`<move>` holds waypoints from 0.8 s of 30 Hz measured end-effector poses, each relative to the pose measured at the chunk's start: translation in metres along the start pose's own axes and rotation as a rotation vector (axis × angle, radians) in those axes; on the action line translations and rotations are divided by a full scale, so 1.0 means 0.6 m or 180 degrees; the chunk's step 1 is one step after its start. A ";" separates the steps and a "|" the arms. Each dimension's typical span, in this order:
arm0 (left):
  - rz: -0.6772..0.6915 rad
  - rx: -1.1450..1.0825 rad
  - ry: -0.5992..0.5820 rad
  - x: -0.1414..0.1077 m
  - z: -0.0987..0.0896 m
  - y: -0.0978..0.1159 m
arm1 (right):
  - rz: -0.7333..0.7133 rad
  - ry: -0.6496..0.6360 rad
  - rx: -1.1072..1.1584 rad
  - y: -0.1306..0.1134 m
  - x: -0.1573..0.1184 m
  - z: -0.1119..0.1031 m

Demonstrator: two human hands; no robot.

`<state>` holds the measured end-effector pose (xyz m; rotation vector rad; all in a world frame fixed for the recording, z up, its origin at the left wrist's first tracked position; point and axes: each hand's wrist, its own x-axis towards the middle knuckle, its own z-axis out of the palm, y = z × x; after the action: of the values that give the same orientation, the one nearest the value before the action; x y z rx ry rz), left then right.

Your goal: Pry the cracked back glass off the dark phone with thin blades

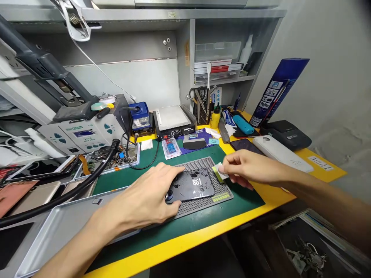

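The phone [189, 184] is dark and glossy, with black patches, white marks and a round lens at its left end. It lies flat on the grey mat [199, 202]. The left hand [150, 193] is half open, thumb and fingers gripping the lens end. The right hand [242, 168] is nearly closed, and it pinches a small white-and-green piece [220, 173] beside the other end.

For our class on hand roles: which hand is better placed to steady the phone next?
Likely left: the left hand grips the phone at its camera end, while the right hand holds a small piece.
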<state>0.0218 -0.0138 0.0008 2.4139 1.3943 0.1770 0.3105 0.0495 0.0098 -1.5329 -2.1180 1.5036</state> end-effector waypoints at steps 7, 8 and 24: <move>-0.0043 0.0115 0.0236 0.005 0.023 0.010 | 0.0283 0.0024 0.0082 0.004 0.012 0.040; -0.0023 0.0133 0.0265 0.003 0.027 0.010 | 0.0269 0.0036 0.0103 0.004 0.016 0.042; 0.0410 0.0216 0.0847 -0.006 0.058 -0.008 | 0.0623 0.0095 0.0370 0.005 0.027 0.050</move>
<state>0.0256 -0.0226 -0.0335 2.6140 1.3707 0.5075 0.2869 0.0431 -0.0140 -1.7506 -1.8750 1.6210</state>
